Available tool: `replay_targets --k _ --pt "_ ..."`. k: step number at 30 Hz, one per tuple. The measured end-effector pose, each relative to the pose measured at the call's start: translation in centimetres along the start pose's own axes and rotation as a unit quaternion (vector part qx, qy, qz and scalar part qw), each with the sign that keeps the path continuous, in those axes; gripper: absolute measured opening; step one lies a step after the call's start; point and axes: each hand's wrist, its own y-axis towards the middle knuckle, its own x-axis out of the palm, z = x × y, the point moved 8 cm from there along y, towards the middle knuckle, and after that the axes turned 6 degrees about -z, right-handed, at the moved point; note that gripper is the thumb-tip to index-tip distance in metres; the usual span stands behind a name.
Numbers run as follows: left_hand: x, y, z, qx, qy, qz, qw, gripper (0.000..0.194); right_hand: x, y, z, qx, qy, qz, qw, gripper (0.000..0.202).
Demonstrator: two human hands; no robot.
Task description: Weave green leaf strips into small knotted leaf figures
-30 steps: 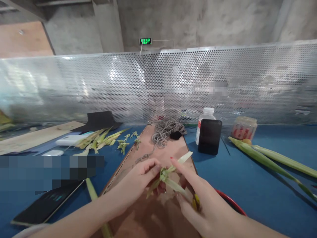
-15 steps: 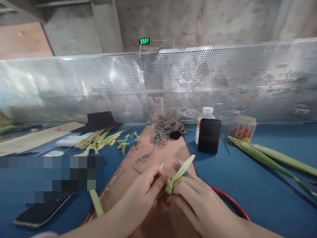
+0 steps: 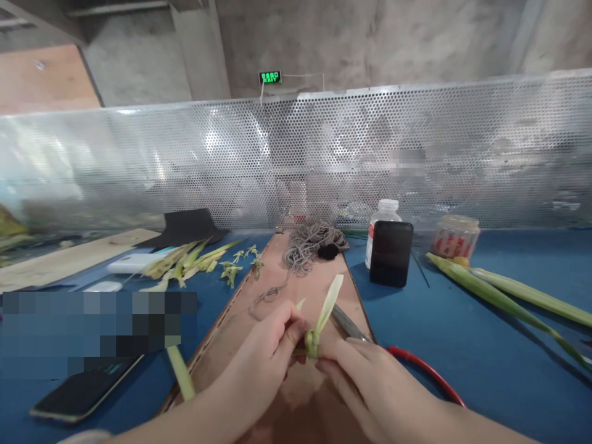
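Note:
Over the brown board (image 3: 296,407), a small knotted piece of green leaf (image 3: 311,344) is held between my two hands, a pale leaf end (image 3: 332,303) sticking up from it. My left hand (image 3: 272,345) pinches its left side between thumb and fingers. On the right side, my right hand (image 3: 358,370) grips the knot, fingers closed; its fingertips are partly hidden. Behind my right hand lie scissors with grey blades (image 3: 350,324) and a red handle (image 3: 430,370), not held.
Grey cord (image 3: 309,243) is heaped at the board's far end. Right of it stand a bottle (image 3: 387,209), a black phone-like slab (image 3: 391,254), a jar (image 3: 457,237) and long green leaves (image 3: 499,293). Leaf pieces (image 3: 185,262) and a phone (image 3: 86,391) lie left.
The knotted leaf has turned, its pale end now more upright and further left. My right hand has shifted slightly, showing more of the scissors' blades.

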Motion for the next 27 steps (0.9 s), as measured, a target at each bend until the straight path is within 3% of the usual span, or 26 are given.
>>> replay_targets --k 4,7,13,21,27 --pt "0.1 0.1 0.2 0.014 -0.028 -0.007 0.999 0.027 -0.1 0.1 0.6 0.053 0.051 -0.025 0.997 0.019" --pt "0.0 -0.1 0.6 0.024 -0.041 -0.008 0.999 0.026 -0.1 0.1 0.7 0.049 0.058 -0.028 0.997 0.018" --pt "0.9 -0.1 0.2 -0.014 -0.113 -0.048 0.992 0.023 0.4 -0.1 0.7 0.062 -0.001 -0.063 0.996 0.023" --pt "1.6 -0.1 0.0 -0.040 -0.230 -0.070 0.970 0.013 -0.3 -0.3 0.4 0.062 0.021 -0.016 0.998 0.014" --pt "1.6 -0.4 0.3 -0.011 -0.235 -0.085 0.968 0.017 0.0 -0.4 0.9 0.059 0.056 0.005 0.997 0.014"
